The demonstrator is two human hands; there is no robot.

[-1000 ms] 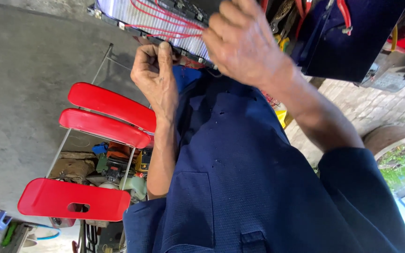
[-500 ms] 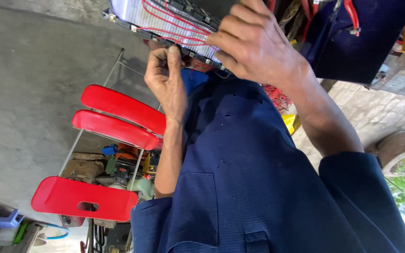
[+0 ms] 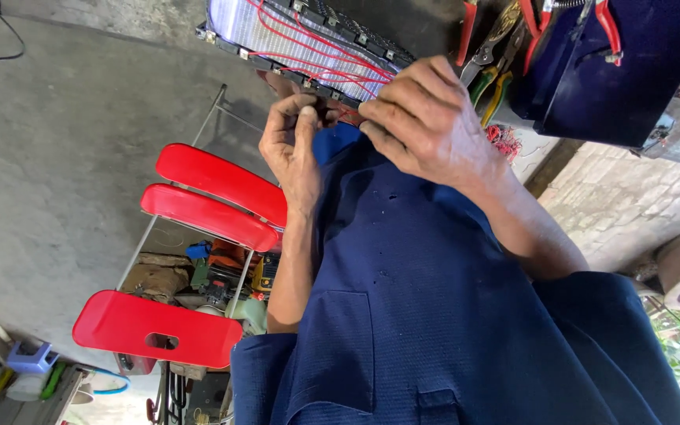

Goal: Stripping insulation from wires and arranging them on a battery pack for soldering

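Both hands have come together at the battery pack edge. The left hand and right hand pinch its red wires, fingers narrow

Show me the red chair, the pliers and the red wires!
red chair (image 3: 218,182): head view, upper back slat.
pliers (image 3: 488,88): head view, green handle.
red wires (image 3: 308,49): head view, strand across the pale panel.

floor: grey concrete | furniture: red chair | paving: brick | daylight
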